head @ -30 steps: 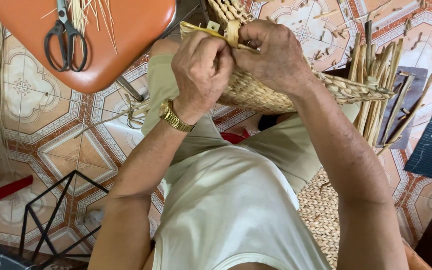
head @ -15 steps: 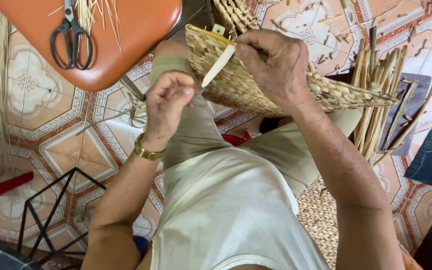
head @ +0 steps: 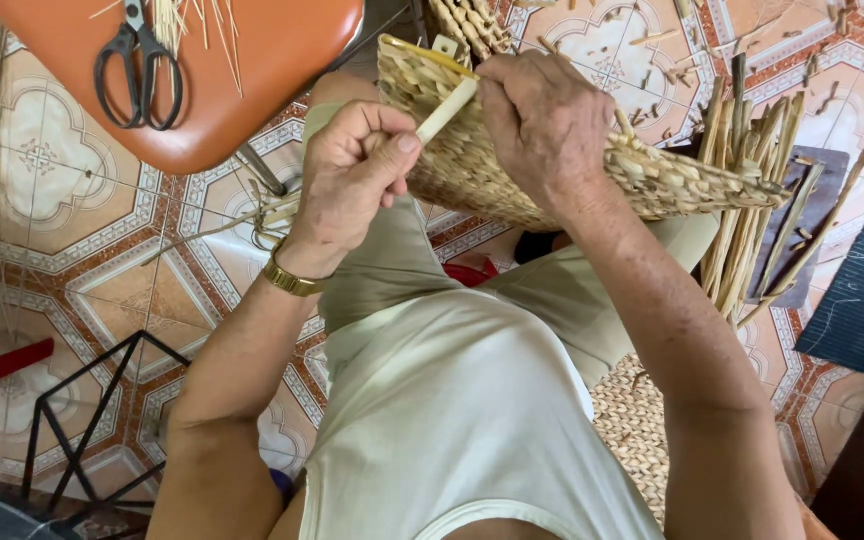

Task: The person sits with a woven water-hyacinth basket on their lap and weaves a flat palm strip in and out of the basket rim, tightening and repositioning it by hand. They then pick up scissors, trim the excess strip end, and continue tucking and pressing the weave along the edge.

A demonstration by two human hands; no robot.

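Left grip (head: pixel 352 175) now back on strip (head: pixel 447 110).

You are working in soft, even daylight; nothing is dim. Shadows are faint and short, the darkest sitting under the woven basket (head: pixel 552 170) and between your arms. A mild sheen lies on the orange stool seat (head: pixel 252 70) and the floor tiles (head: pixel 42 170). Focus is sharp in the middle; the corners seem slightly stretched and softer, perhaps from a wide lens.
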